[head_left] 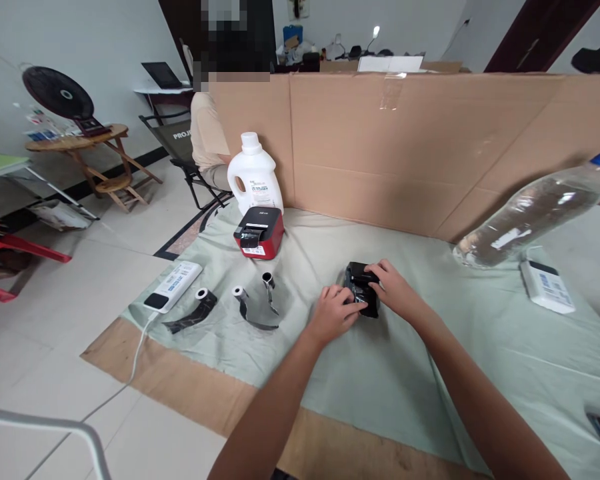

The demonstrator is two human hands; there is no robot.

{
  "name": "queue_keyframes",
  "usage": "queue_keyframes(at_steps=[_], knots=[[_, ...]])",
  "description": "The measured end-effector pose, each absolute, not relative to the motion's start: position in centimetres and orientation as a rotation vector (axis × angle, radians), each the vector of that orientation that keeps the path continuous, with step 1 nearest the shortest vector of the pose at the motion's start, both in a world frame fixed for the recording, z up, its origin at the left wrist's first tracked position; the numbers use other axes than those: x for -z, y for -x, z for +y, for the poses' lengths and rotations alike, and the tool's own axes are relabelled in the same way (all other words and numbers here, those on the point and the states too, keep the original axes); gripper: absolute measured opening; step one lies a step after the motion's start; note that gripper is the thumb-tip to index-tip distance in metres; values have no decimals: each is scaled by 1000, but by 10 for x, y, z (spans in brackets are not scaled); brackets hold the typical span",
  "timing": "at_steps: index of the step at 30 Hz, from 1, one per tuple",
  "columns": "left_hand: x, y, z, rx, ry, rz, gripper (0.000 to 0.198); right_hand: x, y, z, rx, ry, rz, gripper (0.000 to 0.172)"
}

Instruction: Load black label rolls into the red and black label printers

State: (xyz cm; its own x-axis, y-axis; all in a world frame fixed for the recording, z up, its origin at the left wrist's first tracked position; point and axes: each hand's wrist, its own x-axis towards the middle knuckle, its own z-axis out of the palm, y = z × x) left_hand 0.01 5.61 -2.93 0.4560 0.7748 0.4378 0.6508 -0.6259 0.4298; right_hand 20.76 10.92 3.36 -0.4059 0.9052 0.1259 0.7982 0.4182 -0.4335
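Note:
On the green cloth, both my hands are on a small black box-shaped device (369, 308) with a glossy top. My left hand (334, 312) has its fingers bent over the near left side. My right hand (395, 288) curls its fingers and thumb onto the far right edge. Fingers hide part of the device, so its exact kind does not show. Left of it lie several small black rolls with white cores: one roll (205, 300), a second roll (239, 293) and a darker roll (269, 280), each with a loose black strip trailing off.
A red and black label printer (275, 243) stands before a white detergent jug (261, 177). White power strips (173, 288) lie at both sides. A large water bottle (525, 213) leans at right against the cardboard wall (370, 147). A seated person (207, 133) is behind.

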Motion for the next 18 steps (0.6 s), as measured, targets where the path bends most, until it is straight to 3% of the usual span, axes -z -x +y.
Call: queue_keyframes(at_steps=[4,9,15,18], knots=[[30,6,56,-843,-2558,1163,30,-41,-203,112,-532,1540,-2343,30],[34,5,57,-821,-2559,1121,30,-43,-195,131,-627,2021,-2245,55],[40,4,56,-835,-2520,1072,33,-47,-198,145,-906,2108,-2338,54],[40,3,54,-866,-2529,1028,33,-49,-180,130,-884,2158,-2222,70]])
